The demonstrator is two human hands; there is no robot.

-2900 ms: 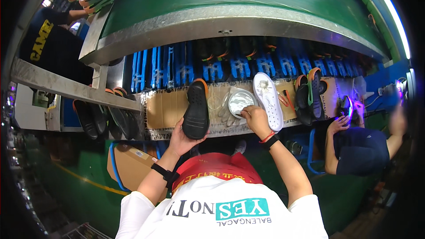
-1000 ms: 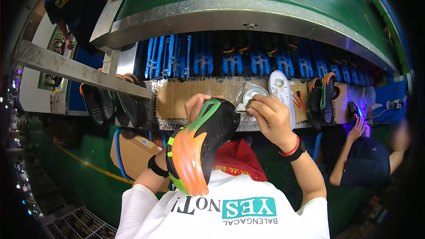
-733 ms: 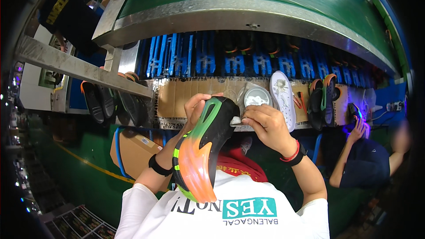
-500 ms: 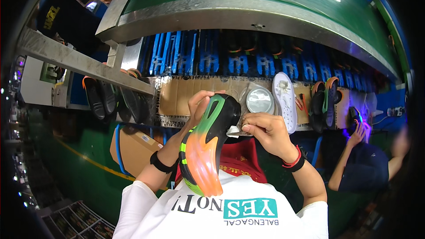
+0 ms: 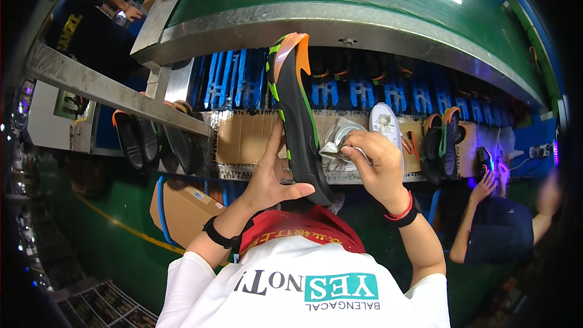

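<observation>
My left hand (image 5: 272, 177) grips a black shoe (image 5: 299, 115) with green and orange sole trim, held upright with its toe pointing up toward the conveyor. My right hand (image 5: 375, 164) presses a crumpled white cloth (image 5: 333, 154) against the shoe's side. A white shoe (image 5: 386, 125) lies on the cardboard-covered bench (image 5: 243, 140) just beyond my right hand.
Black shoes (image 5: 152, 143) hang at the bench's left end, and a pair with orange and green trim (image 5: 442, 144) stands at the right. Blue racks (image 5: 352, 92) run under a green conveyor (image 5: 340, 0). A seated person (image 5: 492, 225) works at right; a cardboard box (image 5: 185, 209) sits below.
The shoe has swung from toe-down over my chest to upright with its toe raised. My right hand with the cloth has stayed against its side.
</observation>
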